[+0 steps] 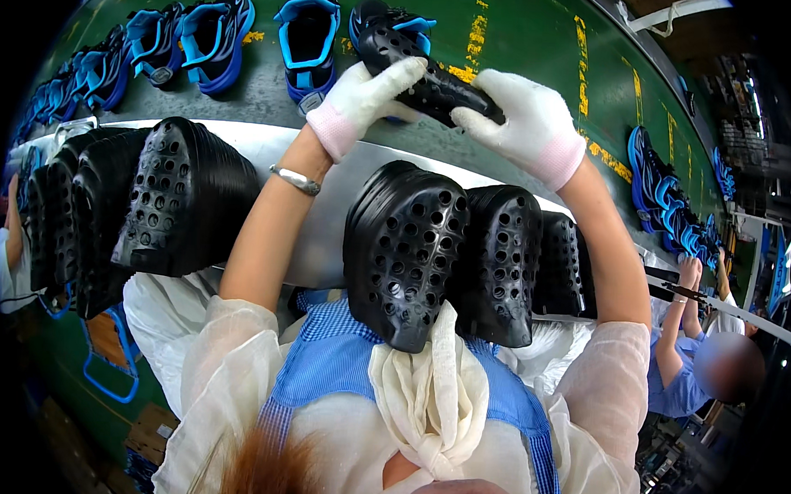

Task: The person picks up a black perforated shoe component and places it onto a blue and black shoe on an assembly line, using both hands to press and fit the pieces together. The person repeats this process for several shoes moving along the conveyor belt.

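Observation:
A black plastic shoe insert dotted with round holes is held up in both hands, above the far edge of the ledge before me. My left hand, in a white glove with a pink cuff, grips it near the middle. The gloved right hand pinches its right end between thumb and fingers. Just behind the insert sits a black and blue sneaker, partly covered by it. Another such sneaker stands left of that one, beyond my left hand.
Nested stacks of black inserts rise close to my chest, with further stacks at left. More sneakers line the green surface at left and right. Two other people work at the sides; one wears a blue top.

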{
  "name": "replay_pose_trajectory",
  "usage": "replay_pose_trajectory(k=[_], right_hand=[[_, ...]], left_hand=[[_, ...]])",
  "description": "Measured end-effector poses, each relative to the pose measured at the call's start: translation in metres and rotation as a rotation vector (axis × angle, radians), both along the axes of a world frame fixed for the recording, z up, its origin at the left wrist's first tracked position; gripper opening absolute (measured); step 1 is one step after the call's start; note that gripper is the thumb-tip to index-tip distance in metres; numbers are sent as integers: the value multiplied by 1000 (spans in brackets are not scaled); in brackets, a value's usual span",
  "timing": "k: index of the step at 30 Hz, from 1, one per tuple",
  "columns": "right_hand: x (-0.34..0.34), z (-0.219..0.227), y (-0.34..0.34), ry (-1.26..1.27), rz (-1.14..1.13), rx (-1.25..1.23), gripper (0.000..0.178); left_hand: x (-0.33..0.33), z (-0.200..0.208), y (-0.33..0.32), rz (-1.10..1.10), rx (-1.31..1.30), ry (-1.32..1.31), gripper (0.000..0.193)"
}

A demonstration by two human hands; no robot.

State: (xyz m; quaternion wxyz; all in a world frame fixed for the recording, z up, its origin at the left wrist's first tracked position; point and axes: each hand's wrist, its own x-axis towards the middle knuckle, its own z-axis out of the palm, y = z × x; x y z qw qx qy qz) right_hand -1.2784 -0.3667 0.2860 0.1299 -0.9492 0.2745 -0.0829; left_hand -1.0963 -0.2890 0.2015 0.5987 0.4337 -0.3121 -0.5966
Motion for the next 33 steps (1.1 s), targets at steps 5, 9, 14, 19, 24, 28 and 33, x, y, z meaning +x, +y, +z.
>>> replay_pose_trajectory(k=[5,9,14,19,24,28,33], right_hand=[[0,2,-18,181,-57,12,40],[18,1,-48,359,2,42,46],[67,5,-72,516,27,-55,43],[110,-41,-61,544,35,-128,38],[125,-96,-72,503,-67,-8,31],[129,-85,-70,489,-74,73,29],[143,-106,-85,487,-64,25,23]], left_hand=[[10,-28,1,129,-149,-832,47],[-4,-60,-8,109,-178,-1130,38],[-15,-63,-26,143,-141,-1222,27],[-14,-71,-28,141,-102,-1267,25],[-10,-44,-43,-187,245,-1321,38],[-7,-45,-58,-321,242,-1423,34],[-6,-52,-65,-337,239,-1427,36]])
